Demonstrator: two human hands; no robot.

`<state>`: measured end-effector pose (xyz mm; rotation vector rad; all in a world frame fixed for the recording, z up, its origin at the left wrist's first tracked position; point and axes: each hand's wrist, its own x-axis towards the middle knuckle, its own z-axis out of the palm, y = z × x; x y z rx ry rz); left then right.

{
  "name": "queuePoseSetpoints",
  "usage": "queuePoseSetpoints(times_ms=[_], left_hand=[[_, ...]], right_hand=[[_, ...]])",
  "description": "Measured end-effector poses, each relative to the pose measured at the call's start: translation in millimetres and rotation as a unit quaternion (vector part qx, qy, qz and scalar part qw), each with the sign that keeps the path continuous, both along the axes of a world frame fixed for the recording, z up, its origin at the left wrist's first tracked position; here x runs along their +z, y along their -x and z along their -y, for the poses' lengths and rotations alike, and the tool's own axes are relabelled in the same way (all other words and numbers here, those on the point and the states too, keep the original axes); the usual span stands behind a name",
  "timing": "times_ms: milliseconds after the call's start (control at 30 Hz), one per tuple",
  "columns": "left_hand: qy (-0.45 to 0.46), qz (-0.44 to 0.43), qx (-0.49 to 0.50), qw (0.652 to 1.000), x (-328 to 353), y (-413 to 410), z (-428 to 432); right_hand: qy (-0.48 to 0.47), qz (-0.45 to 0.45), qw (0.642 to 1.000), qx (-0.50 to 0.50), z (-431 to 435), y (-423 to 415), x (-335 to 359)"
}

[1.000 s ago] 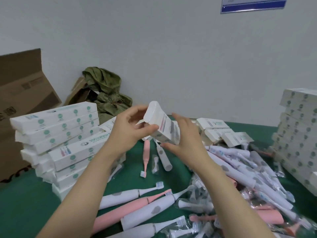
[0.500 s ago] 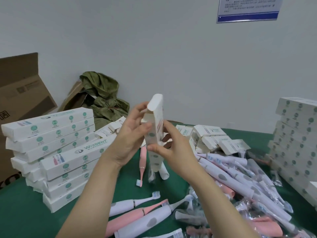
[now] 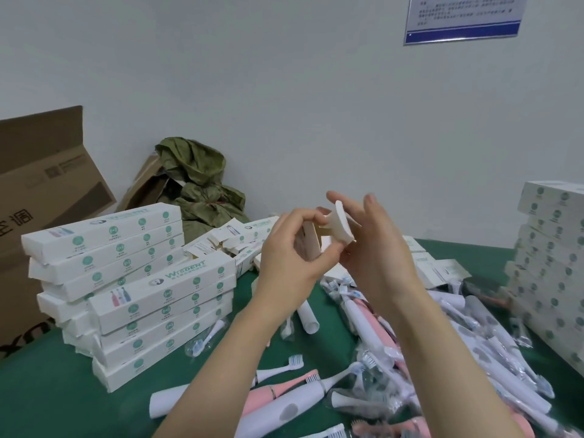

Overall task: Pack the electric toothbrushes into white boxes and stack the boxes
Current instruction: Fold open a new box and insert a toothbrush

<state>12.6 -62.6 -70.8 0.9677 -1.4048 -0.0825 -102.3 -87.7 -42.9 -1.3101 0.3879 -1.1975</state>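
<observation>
Boxes [image 3: 132,279] in the stacks: thin white card, matt, with flat green print; held box [image 3: 339,227] is the same card, its open flap showing a plain unprinted face. Toothbrushes [image 3: 303,399]: smooth hard plastic, white or pink, low sheen, with a duller grey patch on the handle; many lie in clear wraps [image 3: 363,403] of thin crinkled film that glints. Table cover [image 3: 47,390]: green, matt, cloth-like; carton [image 3: 41,172]: brown matt cardboard; bag [image 3: 196,184]: olive, crumpled, cloth or woven plastic, cannot tell which.
</observation>
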Motion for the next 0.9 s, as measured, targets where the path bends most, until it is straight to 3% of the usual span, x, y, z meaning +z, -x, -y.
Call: queuePoseSetpoints(times_ms=[133, 300, 533, 600, 733, 900], left_hand=[[-0.019, 0.027, 0.003, 0.999, -6.2, -2.9, -5.9], [-0.033, -0.065, 0.030, 0.997, -22.3, 0.3, -9.7], [-0.007, -0.085, 0.081, 0.993, -28.0, -4.6, -18.9], [-0.009, -0.081, 0.085, 0.993, -29.3, -5.6, -19.4], [-0.017, -0.072, 0.093, 0.993, -30.3, -7.4, -20.0], [-0.013, -0.064, 0.103, 0.992, -29.7, -8.0, -21.7]], right_hand=[[0.122, -0.138, 0.979, -0.085, -6.3, -2.3, 2.0], [0.182, -0.180, 0.961, -0.101, -6.6, 0.8, -2.0], [0.294, -0.253, 0.907, -0.164, -12.8, -17.0, -19.3], [0.298, -0.249, 0.907, -0.163, -11.8, -17.5, -21.6], [0.222, -0.203, 0.947, -0.109, -7.3, -12.5, -20.1], [0.294, -0.259, 0.906, -0.160, -7.8, -15.8, -22.5]])
